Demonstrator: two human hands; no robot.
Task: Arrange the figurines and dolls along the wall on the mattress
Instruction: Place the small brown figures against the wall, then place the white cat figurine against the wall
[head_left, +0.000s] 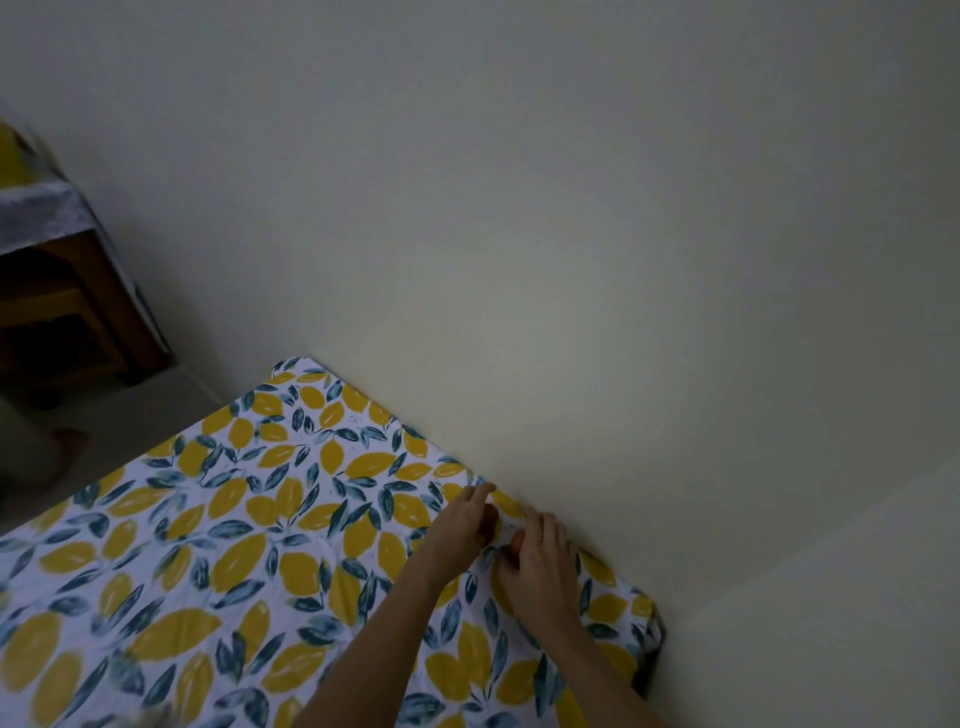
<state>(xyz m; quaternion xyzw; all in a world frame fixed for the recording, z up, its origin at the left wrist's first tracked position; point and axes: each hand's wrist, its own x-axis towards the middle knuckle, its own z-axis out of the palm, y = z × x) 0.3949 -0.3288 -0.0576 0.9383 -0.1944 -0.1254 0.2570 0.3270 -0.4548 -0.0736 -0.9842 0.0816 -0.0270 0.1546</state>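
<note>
Where the two sets of fingers meet at the wall edge of the mattress (291, 545), a small object (500, 526) with dark and orange parts sits between them, too hidden to name. Left hand (465, 519) curls its fingers against one side of it; right hand (540, 564) cups the other, though whether either truly grips I cannot tell. Both bare forearms reach across the lemon-and-leaf print sheet. Beyond rises the pale wall (571, 234); a wooden cabinet (78, 301) stands far left.
</note>
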